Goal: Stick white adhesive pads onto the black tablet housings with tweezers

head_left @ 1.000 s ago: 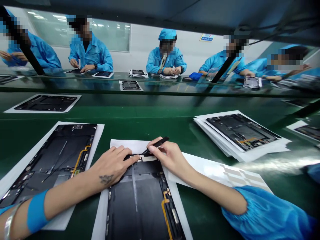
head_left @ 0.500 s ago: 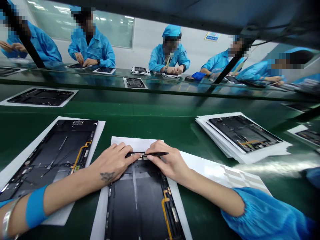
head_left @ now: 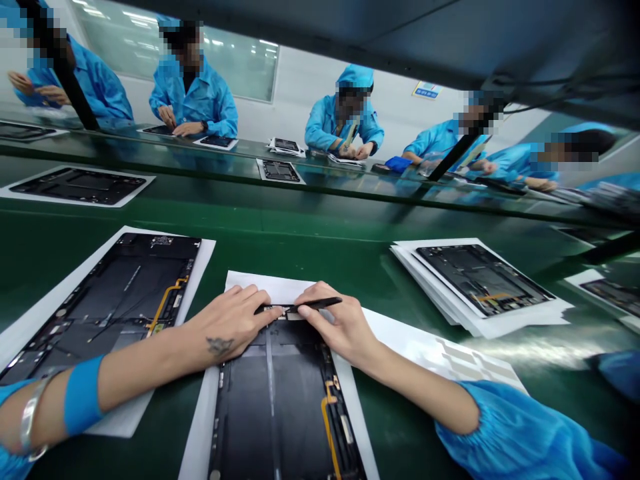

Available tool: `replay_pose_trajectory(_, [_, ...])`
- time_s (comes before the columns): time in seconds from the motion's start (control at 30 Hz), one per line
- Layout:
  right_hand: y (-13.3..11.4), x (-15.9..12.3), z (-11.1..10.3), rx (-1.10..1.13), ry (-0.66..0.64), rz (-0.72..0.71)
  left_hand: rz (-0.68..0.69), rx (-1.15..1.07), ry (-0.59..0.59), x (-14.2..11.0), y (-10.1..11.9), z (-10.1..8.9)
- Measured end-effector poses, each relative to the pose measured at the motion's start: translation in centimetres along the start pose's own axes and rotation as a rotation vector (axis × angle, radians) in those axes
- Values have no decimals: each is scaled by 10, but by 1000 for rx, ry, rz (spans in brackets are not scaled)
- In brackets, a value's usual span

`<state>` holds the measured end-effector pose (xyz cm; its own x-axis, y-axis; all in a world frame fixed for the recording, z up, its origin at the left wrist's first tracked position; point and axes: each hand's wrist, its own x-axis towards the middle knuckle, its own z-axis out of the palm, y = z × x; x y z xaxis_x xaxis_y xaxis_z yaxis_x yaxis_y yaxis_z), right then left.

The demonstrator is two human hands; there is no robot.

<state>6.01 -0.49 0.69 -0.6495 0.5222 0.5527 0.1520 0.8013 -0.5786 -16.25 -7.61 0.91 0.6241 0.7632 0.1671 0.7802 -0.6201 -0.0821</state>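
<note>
Directly before me a black tablet housing (head_left: 295,400) lies on white paper, with an orange flex cable (head_left: 327,427) along its right side. My left hand (head_left: 240,323) is closed over the far left corner, its thumb pressing at the top edge near small parts. Curled fingertips there are partly hidden. Between thumb and fingers, my right hand (head_left: 335,323) pinches black tweezers (head_left: 320,303). The tips point left to the middle of the far edge, close to my left thumb. What the tips touch is too small to make out.
Another tablet housing (head_left: 135,280) lies on paper at left. At right, a housing (head_left: 485,277) tops a paper stack (head_left: 450,310). A white sheet with grey patches (head_left: 425,340) lies beside my right forearm. Several co-workers in blue sit across the green bench (head_left: 300,230).
The view has shifted slightly. Both hands keep their places at the housing's far edge, and the tweezers' back end has tilted up a little.
</note>
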Motion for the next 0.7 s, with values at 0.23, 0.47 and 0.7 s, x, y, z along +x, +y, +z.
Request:
replay_pose_trajectory(0.23, [-3, 3, -3, 55, -55, 56, 25, -4, 47, 1, 0, 3])
replay_pose_trajectory(0.47, [5, -8, -24, 232, 207, 619, 21, -4, 46, 1, 5, 4])
replay_pose_trajectory(0.7, [17, -12, -28, 341, 203, 794, 6, 34, 38, 1, 6, 9])
